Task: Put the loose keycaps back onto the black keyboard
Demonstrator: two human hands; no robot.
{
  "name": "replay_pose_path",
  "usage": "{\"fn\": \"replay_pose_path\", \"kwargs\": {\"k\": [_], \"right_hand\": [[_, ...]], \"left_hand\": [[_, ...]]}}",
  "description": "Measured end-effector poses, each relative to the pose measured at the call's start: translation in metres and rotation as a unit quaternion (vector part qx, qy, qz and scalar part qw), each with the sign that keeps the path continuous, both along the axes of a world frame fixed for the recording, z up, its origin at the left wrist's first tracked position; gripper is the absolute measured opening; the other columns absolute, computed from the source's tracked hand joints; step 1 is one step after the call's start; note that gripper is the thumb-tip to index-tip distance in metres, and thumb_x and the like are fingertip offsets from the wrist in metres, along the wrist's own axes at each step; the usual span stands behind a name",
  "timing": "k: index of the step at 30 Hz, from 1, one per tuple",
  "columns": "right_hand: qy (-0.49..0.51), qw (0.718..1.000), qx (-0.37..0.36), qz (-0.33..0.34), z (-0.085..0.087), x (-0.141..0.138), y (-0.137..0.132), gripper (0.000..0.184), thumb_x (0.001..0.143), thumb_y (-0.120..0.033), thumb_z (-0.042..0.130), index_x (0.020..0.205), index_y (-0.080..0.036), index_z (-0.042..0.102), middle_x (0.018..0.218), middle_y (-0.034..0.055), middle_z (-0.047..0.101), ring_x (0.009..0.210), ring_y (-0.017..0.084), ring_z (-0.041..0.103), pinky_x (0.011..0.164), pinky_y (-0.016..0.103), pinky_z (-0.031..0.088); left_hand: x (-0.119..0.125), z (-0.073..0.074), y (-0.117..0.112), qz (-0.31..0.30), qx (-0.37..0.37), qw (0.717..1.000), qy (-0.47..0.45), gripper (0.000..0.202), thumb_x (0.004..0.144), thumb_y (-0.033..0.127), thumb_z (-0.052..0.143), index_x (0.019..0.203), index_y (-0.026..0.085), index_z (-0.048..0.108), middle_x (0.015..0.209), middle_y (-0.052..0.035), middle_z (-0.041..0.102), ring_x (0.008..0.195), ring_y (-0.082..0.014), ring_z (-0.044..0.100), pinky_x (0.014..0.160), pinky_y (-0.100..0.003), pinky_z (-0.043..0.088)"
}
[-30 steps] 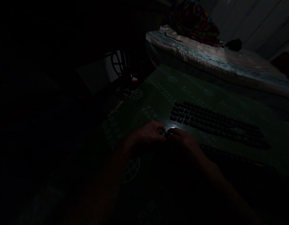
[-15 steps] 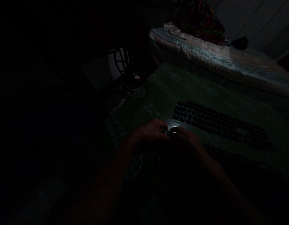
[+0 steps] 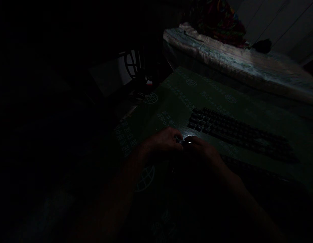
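In the middle of the dim head view my left hand [image 3: 168, 137] pinches a small dark piece [image 3: 179, 140] with a pale edge, too dark to name. Its fingertips nearly meet those of my right hand [image 3: 200, 145], which are closed together beside the same piece. A bright gleam shows at the right fingertips; whether they grip anything of their own is hidden. Black keycaps [image 3: 237, 130] lie in keyboard-like rows beyond my right hand. Nearer to me, partly behind my right forearm, is a long dark keyboard-like body [image 3: 260, 172], mostly lost in shadow.
Everything rests on a green printed board [image 3: 171, 98] with pale globe marks and lettering. Behind it stands a bed or padded surface [image 3: 222, 57] with a patterned red cloth [image 3: 217, 27] on top. A dark frame with a wheel-like guard [image 3: 132, 65] is at the back left.
The view has shifted very slightly. Both hands stay at the same spot with fingertips close together, and the keycap rows lie as before.
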State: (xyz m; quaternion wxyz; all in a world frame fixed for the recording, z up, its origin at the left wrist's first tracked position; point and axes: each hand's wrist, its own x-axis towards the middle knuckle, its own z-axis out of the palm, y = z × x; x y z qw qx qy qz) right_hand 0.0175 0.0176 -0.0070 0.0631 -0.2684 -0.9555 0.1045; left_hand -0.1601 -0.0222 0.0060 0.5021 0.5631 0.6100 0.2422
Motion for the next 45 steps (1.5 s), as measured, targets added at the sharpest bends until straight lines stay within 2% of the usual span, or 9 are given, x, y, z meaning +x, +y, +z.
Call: {"fn": "replay_pose_path", "kwargs": {"k": [6,17,24,29,38,42,45], "right_hand": [[0.020,1.000,-0.015,0.006,0.002,0.001,0.002,0.020,0.079,-0.011,0.054,0.089,-0.019,0.069,0.096,0.0077,0.066,0.083,0.018,0.062,0.067,0.026,0.050],[0.064,0.998,-0.028,0.006,-0.006,0.004,-0.001,0.021,0.077,-0.008,0.053,0.090,-0.017,0.068,0.099,0.0088,0.066,0.086,0.019,0.063,0.072,0.028,0.052],[0.079,0.996,-0.044,0.009,-0.002,0.007,-0.002,0.026,0.078,-0.007,0.051,0.093,-0.020,0.068,0.104,0.0070,0.065,0.091,0.018,0.063,0.075,0.029,0.052],[0.063,0.997,-0.036,-0.001,0.002,0.006,-0.003,0.021,0.079,-0.010,0.052,0.086,-0.020,0.069,0.096,0.0066,0.066,0.083,0.018,0.063,0.069,0.028,0.052],[0.053,0.998,-0.034,0.000,0.001,0.005,-0.006,0.024,0.081,-0.009,0.048,0.094,-0.017,0.066,0.101,0.0091,0.063,0.088,0.018,0.061,0.071,0.027,0.051],[0.024,0.999,-0.017,-0.028,0.006,0.001,-0.009,0.024,0.082,-0.011,0.046,0.091,-0.019,0.066,0.095,0.0081,0.063,0.080,0.017,0.060,0.064,0.025,0.049],[-0.002,1.000,-0.010,-0.007,0.011,-0.001,-0.012,0.021,0.081,-0.010,0.049,0.090,-0.017,0.067,0.094,0.0094,0.063,0.081,0.018,0.059,0.066,0.026,0.048]], "left_hand": [[-0.001,-0.002,0.000,-0.004,-0.009,1.000,-0.022,0.026,0.064,0.025,0.064,0.087,0.014,0.064,0.061,0.0044,0.050,0.056,-0.0107,0.046,0.050,-0.023,0.032],[-0.003,0.002,0.000,0.000,-0.043,0.997,-0.059,0.025,0.063,0.020,0.065,0.087,0.015,0.062,0.057,0.0073,0.047,0.053,-0.0090,0.044,0.052,-0.022,0.032],[-0.006,0.004,-0.001,0.053,-0.040,0.995,-0.068,0.024,0.067,0.021,0.061,0.090,0.013,0.060,0.054,0.0070,0.048,0.049,-0.0097,0.046,0.049,-0.023,0.033],[-0.006,0.005,-0.001,0.083,-0.024,0.995,-0.044,0.020,0.069,0.021,0.060,0.087,0.013,0.060,0.053,0.0068,0.048,0.044,-0.0087,0.045,0.045,-0.022,0.032],[-0.004,0.005,0.000,0.071,-0.031,0.996,-0.043,0.019,0.069,0.021,0.062,0.085,0.013,0.060,0.054,0.0062,0.048,0.046,-0.0079,0.045,0.046,-0.022,0.033],[-0.005,0.002,0.000,0.062,-0.022,0.997,-0.050,0.020,0.067,0.023,0.064,0.084,0.013,0.061,0.055,0.0056,0.049,0.049,-0.0088,0.046,0.048,-0.023,0.033],[-0.005,0.000,0.000,0.042,-0.019,0.998,-0.053,0.019,0.065,0.022,0.064,0.082,0.014,0.061,0.055,0.0062,0.048,0.050,-0.0086,0.044,0.050,-0.023,0.034]]}}
